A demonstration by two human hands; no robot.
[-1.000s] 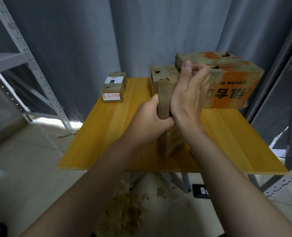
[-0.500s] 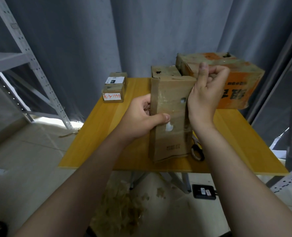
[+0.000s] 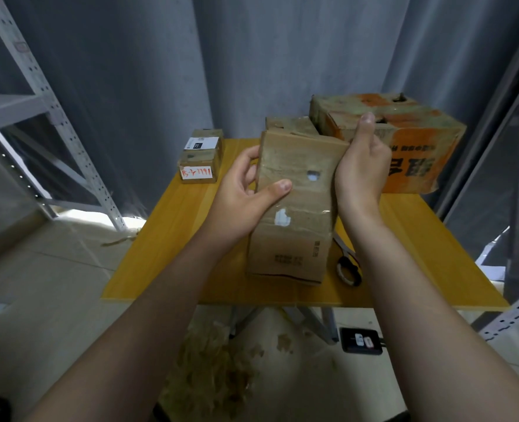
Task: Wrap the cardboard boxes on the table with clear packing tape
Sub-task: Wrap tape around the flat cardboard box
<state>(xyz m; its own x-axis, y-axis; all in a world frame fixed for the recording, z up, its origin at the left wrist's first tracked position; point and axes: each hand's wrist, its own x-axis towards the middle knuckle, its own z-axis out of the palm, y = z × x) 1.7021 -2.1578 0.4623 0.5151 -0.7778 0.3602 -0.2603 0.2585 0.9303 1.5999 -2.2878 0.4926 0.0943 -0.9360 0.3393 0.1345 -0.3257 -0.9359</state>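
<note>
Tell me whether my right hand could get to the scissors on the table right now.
Probably yes, once it lets go. The right hand holds the right edge of the brown cardboard box, and the scissors lie uncovered on the table beside that box, below the right forearm.

The left hand's (image 3: 240, 193) fingertips were hidden behind the held box (image 3: 294, 226). Right of that box, the right hand's (image 3: 361, 169) curled fingers faced away, so any grip could not be told. Scissors (image 3: 343, 271), also to its right, were partly covered by the forearm. Behind it, another box (image 3: 288, 124) showed only its top. Print low on the held box was blurred.
</note>
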